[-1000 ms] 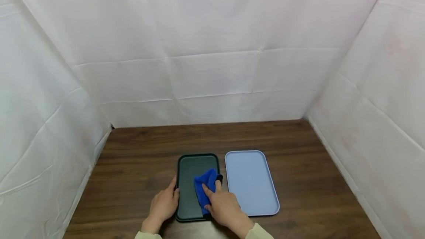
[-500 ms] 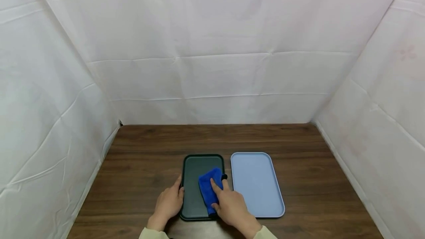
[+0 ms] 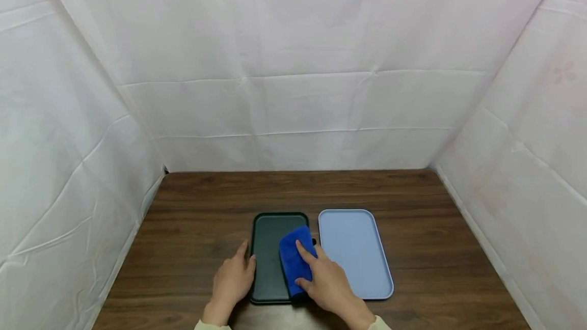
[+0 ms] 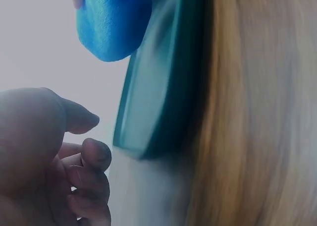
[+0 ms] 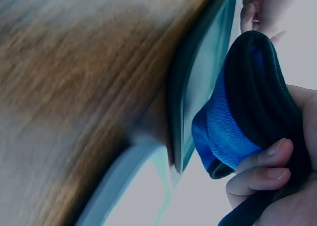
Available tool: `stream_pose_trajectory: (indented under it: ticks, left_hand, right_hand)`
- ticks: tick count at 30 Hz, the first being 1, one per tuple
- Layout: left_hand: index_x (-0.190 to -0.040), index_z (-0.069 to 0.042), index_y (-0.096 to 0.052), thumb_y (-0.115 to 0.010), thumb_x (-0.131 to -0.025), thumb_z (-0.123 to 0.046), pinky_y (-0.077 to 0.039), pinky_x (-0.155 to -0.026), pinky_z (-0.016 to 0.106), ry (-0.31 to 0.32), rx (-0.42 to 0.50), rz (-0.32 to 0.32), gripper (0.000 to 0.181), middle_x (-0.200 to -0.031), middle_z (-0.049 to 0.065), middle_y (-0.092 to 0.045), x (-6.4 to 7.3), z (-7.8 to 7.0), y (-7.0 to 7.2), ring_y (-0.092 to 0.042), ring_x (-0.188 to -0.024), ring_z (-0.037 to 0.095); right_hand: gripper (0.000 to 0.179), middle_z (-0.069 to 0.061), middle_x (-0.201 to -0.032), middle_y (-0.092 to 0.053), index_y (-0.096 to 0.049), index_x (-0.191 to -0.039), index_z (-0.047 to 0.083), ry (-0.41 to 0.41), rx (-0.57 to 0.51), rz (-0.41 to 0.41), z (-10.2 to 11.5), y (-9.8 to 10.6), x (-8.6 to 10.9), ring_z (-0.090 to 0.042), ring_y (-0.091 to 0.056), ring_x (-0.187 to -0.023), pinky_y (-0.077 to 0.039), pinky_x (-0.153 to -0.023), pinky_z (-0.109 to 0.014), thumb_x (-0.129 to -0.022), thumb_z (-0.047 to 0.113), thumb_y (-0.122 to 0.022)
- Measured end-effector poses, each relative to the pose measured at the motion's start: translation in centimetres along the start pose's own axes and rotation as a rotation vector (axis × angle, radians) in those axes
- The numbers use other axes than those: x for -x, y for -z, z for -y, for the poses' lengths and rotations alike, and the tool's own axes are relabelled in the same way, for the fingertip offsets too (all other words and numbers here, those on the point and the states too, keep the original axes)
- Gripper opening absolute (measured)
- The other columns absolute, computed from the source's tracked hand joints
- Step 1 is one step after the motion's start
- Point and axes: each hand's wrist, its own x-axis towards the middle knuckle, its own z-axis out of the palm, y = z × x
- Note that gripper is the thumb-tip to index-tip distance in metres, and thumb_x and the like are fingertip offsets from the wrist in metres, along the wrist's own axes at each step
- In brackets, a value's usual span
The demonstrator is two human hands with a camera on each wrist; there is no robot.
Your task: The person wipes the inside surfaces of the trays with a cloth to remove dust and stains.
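Observation:
A blue cloth with a dark edge (image 3: 295,261) is in my right hand (image 3: 330,279), over the right half of a dark green tray (image 3: 268,284). In the right wrist view, the fingers (image 5: 262,166) curl round the folded cloth. Whether the cloth touches the tray is unclear. My left hand (image 3: 233,279) is at the tray's left edge, its thumb beside the rim. From the left wrist, its fingers (image 4: 89,179) look loosely bent, with a narrow gap to the tray and nothing held.
A light blue tray (image 3: 353,253) lies just right of the dark green one, partly behind my right hand. Both are on a brown wooden table (image 3: 202,208). White cloth walls (image 3: 293,101) enclose the back and both sides.
Over the last second, the right hand has shifted the cloth rightward across the dark green tray, and its far end has moved slightly away from me. The left hand remains by the tray's edge.

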Motion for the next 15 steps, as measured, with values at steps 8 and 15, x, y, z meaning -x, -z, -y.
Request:
stream_pose_trajectory:
  ticks: [8, 15]
  left_hand:
    - [-0.153, -0.008, -0.050, -0.058, -0.106, -0.024, -0.024, -0.042, 0.024, -0.068, 0.201, -0.025, 0.051, -0.053, -0.010, -0.036, 1.7, -3.2, -1.1, -0.026, -0.043, 0.006]
    - [-0.154, -0.007, -0.049, -0.059, -0.106, -0.024, -0.031, -0.048, 0.023, -0.141, 0.299, 0.039, 0.052, -0.060, -0.011, -0.043, 2.8, -6.7, -3.3, -0.033, -0.047, 0.003]
  right_hand:
    - [0.083, -0.022, -0.146, -0.053, -0.039, -0.161, 0.028, -0.006, -0.040, -0.102, -1.4, 2.3, 1.1, -0.034, -0.070, -0.112, -0.059, -0.086, -0.052, -0.090, 0.034, -0.082]
    - [0.083, -0.020, -0.142, -0.056, -0.043, -0.159, 0.028, -0.080, -0.022, -0.195, -3.0, 4.1, 2.2, -0.033, -0.069, -0.113, -0.059, -0.089, -0.052, -0.087, 0.029, -0.085]
